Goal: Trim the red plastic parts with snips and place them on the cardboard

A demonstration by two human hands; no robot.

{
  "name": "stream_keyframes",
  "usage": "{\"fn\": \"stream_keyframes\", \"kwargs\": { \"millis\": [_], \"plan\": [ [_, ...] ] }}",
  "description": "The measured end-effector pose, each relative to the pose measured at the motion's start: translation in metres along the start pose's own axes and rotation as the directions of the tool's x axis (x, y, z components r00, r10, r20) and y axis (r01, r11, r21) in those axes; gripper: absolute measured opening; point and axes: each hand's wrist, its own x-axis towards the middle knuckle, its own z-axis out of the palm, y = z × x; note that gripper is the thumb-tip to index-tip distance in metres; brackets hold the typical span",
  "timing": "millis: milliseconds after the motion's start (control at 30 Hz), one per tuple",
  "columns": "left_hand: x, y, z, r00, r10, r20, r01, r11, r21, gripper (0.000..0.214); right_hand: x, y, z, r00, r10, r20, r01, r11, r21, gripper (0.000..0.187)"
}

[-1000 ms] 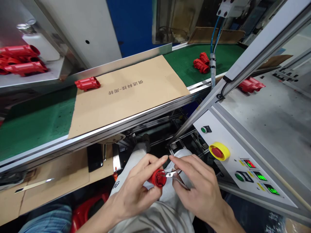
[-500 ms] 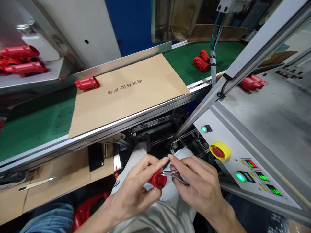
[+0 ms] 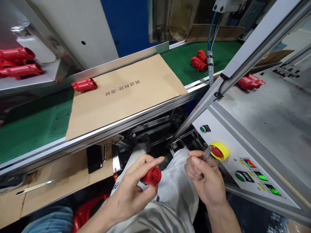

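Observation:
Low in front of me, my left hand (image 3: 137,183) is closed around a red plastic tubular part (image 3: 154,175), its round open end facing up toward me. My right hand (image 3: 204,176) sits to the right, apart from the part, with its fingers curled. In it is a small pair of metal pliers (image 3: 207,153), blurred and sticking up past the fingers. Much of the tool is hidden by the hand.
A cardboard sheet (image 3: 126,94) lies on the green conveyor (image 3: 179,64), with a red part (image 3: 84,85) at its left end. More red parts (image 3: 199,61) lie farther right. A control panel with an emergency stop button (image 3: 217,151) stands right of my right hand.
My right hand has pulled the pliers away from the red part, to the right, and turned them upward. My left hand still holds the part. The green panel lights have gone dark.

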Motion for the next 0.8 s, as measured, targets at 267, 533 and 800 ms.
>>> {"fn": "stream_keyframes", "kwargs": {
  "millis": [267, 533, 800],
  "plan": [
    [-0.006, -0.010, -0.006, 0.951, -0.298, 0.079, 0.273, 0.694, -0.666, 0.060, -0.014, 0.019, -0.009, 0.978, 0.193, 0.077, -0.184, 0.976, -0.112, 0.035],
    [-0.008, -0.003, -0.002, 0.934, -0.358, 0.008, 0.279, 0.713, -0.643, 0.050, -0.023, 0.027, -0.001, 0.978, 0.186, 0.095, -0.143, 0.926, -0.351, 0.039],
    [0.025, -0.006, -0.123, 0.938, 0.045, -0.344, 0.049, 0.965, 0.258, 0.041, -0.032, 0.096, 0.005, 0.982, 0.177, 0.059, -0.133, 0.883, -0.450, 0.049]
  ]
}}
